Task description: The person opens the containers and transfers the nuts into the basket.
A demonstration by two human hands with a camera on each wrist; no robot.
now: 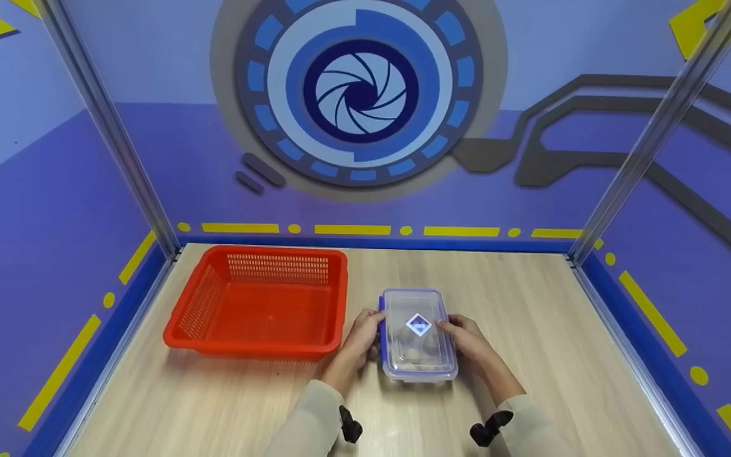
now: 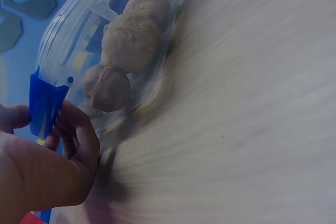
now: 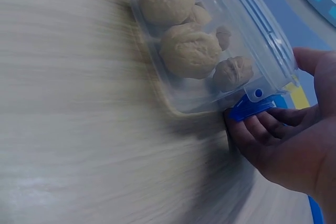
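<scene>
A clear plastic food container [image 1: 417, 355] with a transparent lid and blue side latches sits on the table, a diamond-shaped label [image 1: 419, 325] on top. My left hand [image 1: 358, 336] holds its left side, thumb and curled fingers about the blue latch [image 2: 44, 103], which stands down along the wall. On the opposite side, my right hand [image 1: 472, 343] rests its thumb on the lid's edge and curls its fingers under the other blue latch [image 3: 249, 108], which is tilted outward. Through the walls show large tan round lumps [image 3: 190, 51] and smaller walnut-like ones [image 3: 233, 72].
A red plastic basket [image 1: 257, 348] with slotted walls stands left of the container, close to my left forearm. The wooden table [image 1: 530, 304] is bounded by printed panels at the back and sides, with metal posts [image 1: 632, 171] at the corners.
</scene>
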